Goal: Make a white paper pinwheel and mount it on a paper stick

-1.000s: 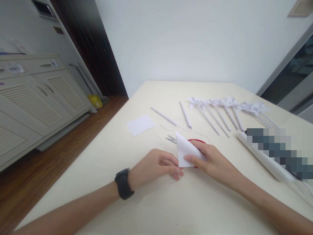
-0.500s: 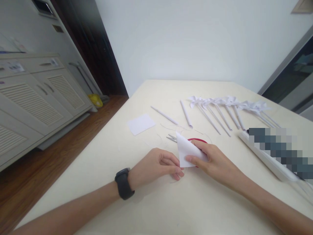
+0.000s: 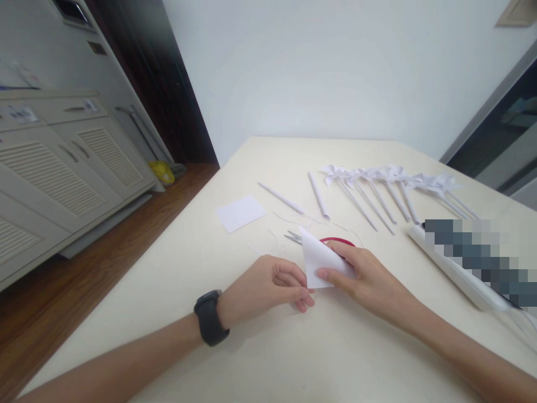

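— Paper first: what am I holding?

— White folded paper [image 3: 321, 258], a triangle with its point tilted up and away from you; your right hand [image 3: 364, 277] pinches it along its lower edge, fingers [image 3: 331, 275] closed on the sheet, thumb side hidden behind it; your left hand [image 3: 268, 285] lies just beside it, fingers curled loosely with their tips at the paper's lower left corner; whether they actually grip that corner I cannot tell.

— Where is it on the tabletop?

— Near the front middle of the cream tabletop [image 3: 335, 358], lifted slightly off it; directly behind the paper sits a pair of scissors [image 3: 293, 237] with red handles [image 3: 338, 242], the blades pointing left, the handles partly covered by the paper and your right hand.

— What else is around?

— A flat white square of paper [image 3: 240, 213] lies to the left, well apart from your hands; two rolled paper sticks [image 3: 319, 196] lie further back; beyond them, to the right, a row of white paper pinwheels [image 3: 390, 176] rests with sticks pointing toward you; a long white box [image 3: 455, 268] lies along the right edge, part of it blurred out; a dark watch [image 3: 208, 317] is on your left wrist.
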Demonstrator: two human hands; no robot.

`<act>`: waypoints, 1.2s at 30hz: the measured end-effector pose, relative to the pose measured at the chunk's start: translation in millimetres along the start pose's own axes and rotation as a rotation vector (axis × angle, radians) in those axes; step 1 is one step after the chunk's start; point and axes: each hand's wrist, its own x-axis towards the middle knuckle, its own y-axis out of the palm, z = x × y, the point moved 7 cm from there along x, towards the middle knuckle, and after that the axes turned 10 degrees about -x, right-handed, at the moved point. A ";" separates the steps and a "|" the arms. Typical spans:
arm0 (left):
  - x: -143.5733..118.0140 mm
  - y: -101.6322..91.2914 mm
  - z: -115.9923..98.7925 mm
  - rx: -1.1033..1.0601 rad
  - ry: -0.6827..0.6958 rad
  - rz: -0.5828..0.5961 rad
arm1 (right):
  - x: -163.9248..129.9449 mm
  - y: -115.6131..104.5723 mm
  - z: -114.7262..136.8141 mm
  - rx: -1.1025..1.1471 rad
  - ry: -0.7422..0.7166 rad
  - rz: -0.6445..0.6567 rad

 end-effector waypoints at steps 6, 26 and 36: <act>0.7 0.2 1.0 -0.001 0.000 0.000 | 1.2 1.1 -0.9 0.003 0.005 0.008; 0.7 -1.5 -6.1 0.065 0.046 -0.067 | 0.0 1.4 0.1 0.056 0.010 0.020; -7.0 -8.1 -27.5 0.351 0.128 -0.106 | 3.1 -16.2 -11.3 0.161 0.002 -0.028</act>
